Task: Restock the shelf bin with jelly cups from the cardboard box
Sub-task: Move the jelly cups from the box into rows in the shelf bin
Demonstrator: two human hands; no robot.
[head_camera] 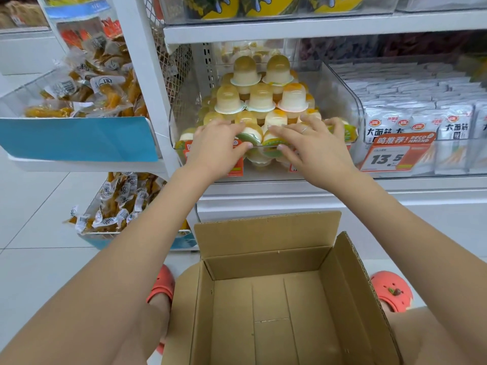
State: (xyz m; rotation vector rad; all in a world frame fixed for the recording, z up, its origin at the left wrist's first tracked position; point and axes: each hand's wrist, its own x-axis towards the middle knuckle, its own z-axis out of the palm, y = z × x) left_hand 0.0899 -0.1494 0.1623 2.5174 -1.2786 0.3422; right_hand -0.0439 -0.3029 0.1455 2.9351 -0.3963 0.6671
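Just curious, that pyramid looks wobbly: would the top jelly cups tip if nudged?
Probably. The top jelly cups stand dome-up on other cups' domes, so a nudge could slide them. Their smooth plastic looks slippery. The clear bin wall might catch them.

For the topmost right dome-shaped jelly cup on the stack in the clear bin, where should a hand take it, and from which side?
Pinch the amber dome-shaped jelly cup around its rounded body, above the flared lid rim, coming from the front and above. It sits dome-up on the stack, with the clear plastic bin open at the front.
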